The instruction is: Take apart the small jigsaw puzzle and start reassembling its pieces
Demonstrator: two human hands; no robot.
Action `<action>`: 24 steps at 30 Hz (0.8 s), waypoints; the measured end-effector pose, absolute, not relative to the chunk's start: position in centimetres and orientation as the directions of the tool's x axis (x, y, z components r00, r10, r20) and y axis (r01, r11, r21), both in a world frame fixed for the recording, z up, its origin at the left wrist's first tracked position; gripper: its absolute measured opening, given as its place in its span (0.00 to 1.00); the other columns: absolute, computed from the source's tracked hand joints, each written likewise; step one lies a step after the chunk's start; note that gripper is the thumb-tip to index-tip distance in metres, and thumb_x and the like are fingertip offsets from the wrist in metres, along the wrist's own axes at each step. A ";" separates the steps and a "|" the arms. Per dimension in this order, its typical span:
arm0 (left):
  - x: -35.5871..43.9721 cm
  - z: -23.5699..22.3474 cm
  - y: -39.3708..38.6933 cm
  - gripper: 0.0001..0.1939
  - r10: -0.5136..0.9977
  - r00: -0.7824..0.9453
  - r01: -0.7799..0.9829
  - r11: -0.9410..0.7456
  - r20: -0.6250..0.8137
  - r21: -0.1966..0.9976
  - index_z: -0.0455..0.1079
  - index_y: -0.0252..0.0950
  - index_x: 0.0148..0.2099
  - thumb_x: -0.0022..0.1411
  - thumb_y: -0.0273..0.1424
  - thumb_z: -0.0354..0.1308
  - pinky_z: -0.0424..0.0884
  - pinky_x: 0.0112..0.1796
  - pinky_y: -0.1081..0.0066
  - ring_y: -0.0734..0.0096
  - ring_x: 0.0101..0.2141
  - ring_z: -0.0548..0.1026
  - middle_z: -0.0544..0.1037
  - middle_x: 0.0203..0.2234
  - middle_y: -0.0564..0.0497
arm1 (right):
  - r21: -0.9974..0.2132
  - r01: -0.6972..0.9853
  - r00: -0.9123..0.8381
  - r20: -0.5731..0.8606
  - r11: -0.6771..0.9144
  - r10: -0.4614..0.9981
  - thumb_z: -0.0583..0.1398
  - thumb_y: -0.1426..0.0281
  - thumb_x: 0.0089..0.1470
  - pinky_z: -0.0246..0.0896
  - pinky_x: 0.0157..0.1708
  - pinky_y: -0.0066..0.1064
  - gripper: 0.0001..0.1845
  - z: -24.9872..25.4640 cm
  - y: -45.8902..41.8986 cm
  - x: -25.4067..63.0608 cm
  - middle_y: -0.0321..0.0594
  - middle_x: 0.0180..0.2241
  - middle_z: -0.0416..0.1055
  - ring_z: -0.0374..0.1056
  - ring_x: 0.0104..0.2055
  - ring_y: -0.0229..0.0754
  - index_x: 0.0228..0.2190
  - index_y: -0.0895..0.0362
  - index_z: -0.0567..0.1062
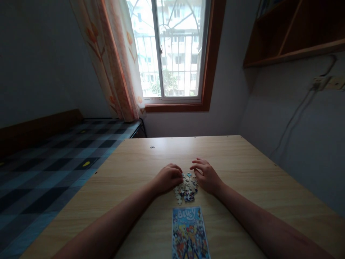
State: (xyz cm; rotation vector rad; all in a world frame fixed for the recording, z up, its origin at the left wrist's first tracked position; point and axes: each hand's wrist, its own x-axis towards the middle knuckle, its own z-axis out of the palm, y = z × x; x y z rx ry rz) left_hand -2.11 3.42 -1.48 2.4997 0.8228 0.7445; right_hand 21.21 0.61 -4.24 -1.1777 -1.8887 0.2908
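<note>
A small heap of jigsaw puzzle pieces (188,186) lies on the table between my hands, many with their pale backs up and some showing dark printed sides. My left hand (167,177) rests at the heap's left edge, its fingers loosely bent and touching the pieces there; no piece shows clearly in its grasp. On the right side, my right hand (208,177) has its fingers apart, reaching over the heap's far right edge, and holds nothing visible. Just nearer than the heap lies a colourful picture sheet (190,232) marked "Bluey".
A lone small puzzle piece (152,147) sits toward the far left of the wooden table (229,154). A bed with a checked cover (64,165) stands to the left. Ahead are a curtain (113,61) and a window (180,50); a shelf (293,50) hangs at right.
</note>
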 end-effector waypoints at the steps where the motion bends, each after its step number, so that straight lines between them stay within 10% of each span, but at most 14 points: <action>1: -2.1 -1.5 3.5 0.03 0.636 0.686 0.415 -0.740 0.352 0.528 0.78 0.39 0.33 0.57 0.32 0.65 0.69 0.47 0.66 0.66 0.41 0.74 0.80 0.37 0.50 | -0.591 0.613 -0.175 0.546 0.525 0.819 0.56 0.78 0.54 0.56 0.60 0.49 0.15 -4.2 0.6 21.2 0.45 0.47 0.75 0.63 0.58 0.50 0.35 0.53 0.81; 13: -2.1 -1.4 3.1 0.06 0.594 0.732 0.422 -0.780 0.333 0.463 0.80 0.44 0.40 0.61 0.34 0.62 0.67 0.49 0.65 0.66 0.44 0.73 0.79 0.42 0.50 | -0.593 0.603 -0.175 0.554 0.533 0.814 0.57 0.78 0.53 0.58 0.59 0.48 0.15 -4.3 0.6 21.2 0.45 0.47 0.75 0.64 0.57 0.49 0.34 0.52 0.82; 24: -2.5 -1.5 4.0 0.09 0.801 0.541 0.404 -0.515 0.256 0.756 0.77 0.34 0.36 0.59 0.34 0.60 0.71 0.34 0.73 0.71 0.30 0.75 0.81 0.29 0.50 | -0.621 0.576 -0.158 0.554 0.531 0.818 0.56 0.77 0.53 0.58 0.58 0.46 0.14 -4.0 0.4 21.2 0.45 0.46 0.75 0.65 0.56 0.48 0.34 0.53 0.81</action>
